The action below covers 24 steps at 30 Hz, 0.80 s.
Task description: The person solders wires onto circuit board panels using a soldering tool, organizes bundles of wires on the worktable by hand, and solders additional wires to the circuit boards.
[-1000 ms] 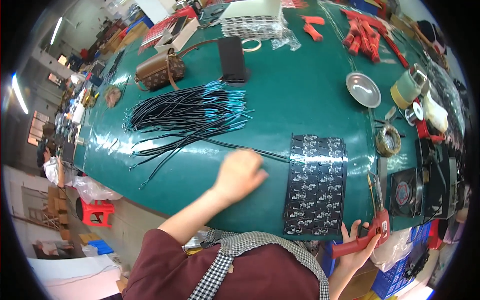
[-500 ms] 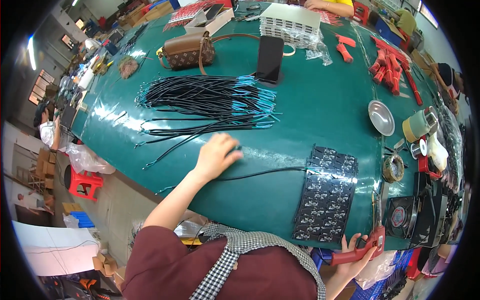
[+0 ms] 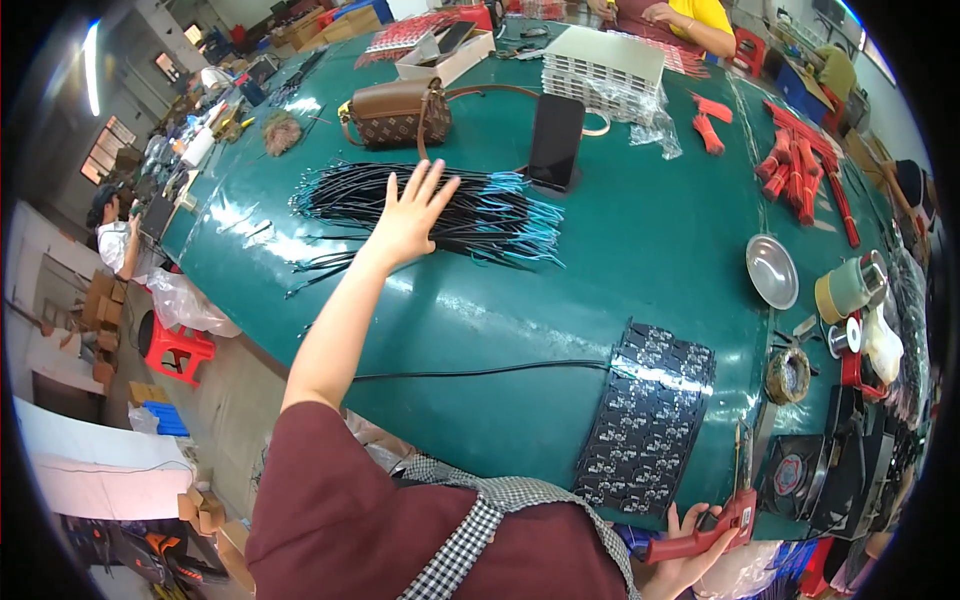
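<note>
A: Start with the biggest thing. What carries it all?

B: The green bench. At its 11 o'clock lies the bundle of black wires with blue tips, fanned out flat. At 5 o'clock sits the dark circuit board panel, with 1 single black wire running leftward from its upper edge.

A: And the hands?

B: The left hand is spread wide, fingers apart, resting on or just over the bundle; I cannot tell if it presses down. Half a second ago it lay near the single wire at the bench's near edge, so it has left that 1 and reached far out to the pile. My guess is it is after another wire.

A: The right one?

B: The right hand is at 5 o'clock, clamped on a red-handled soldering tool, just as before, tip pointing up beside the panel.

A: Anything smaller?

B: A black phone standing at 12 o'clock, a brown handbag left of it, a small metal dish at 3 o'clock.
</note>
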Each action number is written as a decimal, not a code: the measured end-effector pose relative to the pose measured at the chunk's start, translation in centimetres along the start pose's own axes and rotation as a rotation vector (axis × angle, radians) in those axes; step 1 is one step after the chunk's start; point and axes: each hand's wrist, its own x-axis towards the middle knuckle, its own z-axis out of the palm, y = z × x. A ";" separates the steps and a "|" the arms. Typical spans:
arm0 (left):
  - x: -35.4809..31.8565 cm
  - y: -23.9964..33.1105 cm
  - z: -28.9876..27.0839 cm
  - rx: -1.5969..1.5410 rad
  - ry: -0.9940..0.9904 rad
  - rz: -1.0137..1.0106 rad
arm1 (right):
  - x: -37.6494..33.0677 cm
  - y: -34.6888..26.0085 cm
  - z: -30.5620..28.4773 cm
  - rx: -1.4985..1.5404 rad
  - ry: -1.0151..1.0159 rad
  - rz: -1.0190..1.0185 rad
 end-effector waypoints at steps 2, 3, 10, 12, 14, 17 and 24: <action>1.2 -2.8 0.4 -0.059 -0.173 -0.107 | 0.1 -0.3 0.8 0.134 0.162 0.110; 1.7 -4.2 0.6 -0.060 -0.264 -0.097 | 0.1 -0.3 1.2 0.114 0.136 0.115; 2.9 -6.0 0.7 -0.160 -0.288 0.064 | -0.1 -0.2 0.8 0.082 0.191 0.085; 0.9 -5.1 0.9 -0.232 -0.043 0.101 | -0.4 0.2 2.8 0.053 0.250 0.040; -2.8 -4.3 3.5 -0.208 0.179 0.090 | -0.4 0.5 3.8 0.019 0.290 0.011; -5.2 -3.3 3.7 -0.241 0.158 0.077 | 0.3 0.2 2.9 0.015 0.345 0.047; -1.1 -6.8 1.2 -0.344 -0.126 0.157 | 0.4 0.0 0.3 -0.067 0.316 0.027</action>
